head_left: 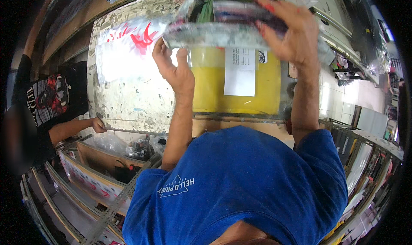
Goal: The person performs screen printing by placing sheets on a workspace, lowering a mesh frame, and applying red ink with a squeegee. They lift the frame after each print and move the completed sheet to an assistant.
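Note:
A screen-printing frame [219, 35], its edge stained grey and white, is held above the table. My left hand [176, 71] is closed at the frame's near left corner, thumb and fingers curled there. My right hand [294, 34], red ink on its fingertips, reaches over the frame's right part. Its fingers and thumb close round the end of a motion-blurred, purple-stained bar that looks like a squeegee [240, 14]. Below the frame lies a yellow board [210, 88] bearing a white printed sheet of paper [239, 80].
To the left stands a paint-spattered board [133, 105] with a white patch and red ink marks [143, 40]. Another person's hand [99, 125] touches its near edge. Metal racks [109, 202] and a wooden box [103, 159] are at the lower left; more shelving [365, 146] is on the right.

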`<act>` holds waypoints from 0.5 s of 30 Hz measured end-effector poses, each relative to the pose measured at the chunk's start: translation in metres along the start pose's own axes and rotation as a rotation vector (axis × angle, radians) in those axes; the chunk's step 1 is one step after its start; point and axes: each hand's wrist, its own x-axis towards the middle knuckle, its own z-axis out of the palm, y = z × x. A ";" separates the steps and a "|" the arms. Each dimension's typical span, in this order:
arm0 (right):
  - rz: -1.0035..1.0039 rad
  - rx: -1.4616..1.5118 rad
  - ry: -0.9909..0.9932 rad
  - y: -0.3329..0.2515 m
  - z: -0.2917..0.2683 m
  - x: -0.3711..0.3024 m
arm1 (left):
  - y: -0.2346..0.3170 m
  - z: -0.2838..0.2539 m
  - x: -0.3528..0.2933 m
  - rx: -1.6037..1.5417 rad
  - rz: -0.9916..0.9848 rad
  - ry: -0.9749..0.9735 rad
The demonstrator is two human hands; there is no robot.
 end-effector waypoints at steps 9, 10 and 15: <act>0.236 0.152 -0.062 0.019 -0.038 0.092 | -0.110 -0.050 -0.062 1.274 0.047 -0.258; 0.246 0.150 -0.083 0.016 -0.042 0.096 | -0.116 -0.054 -0.069 1.269 0.155 -0.207; 0.071 0.133 0.017 0.044 -0.031 0.108 | -0.117 -0.041 -0.065 1.051 0.086 -0.189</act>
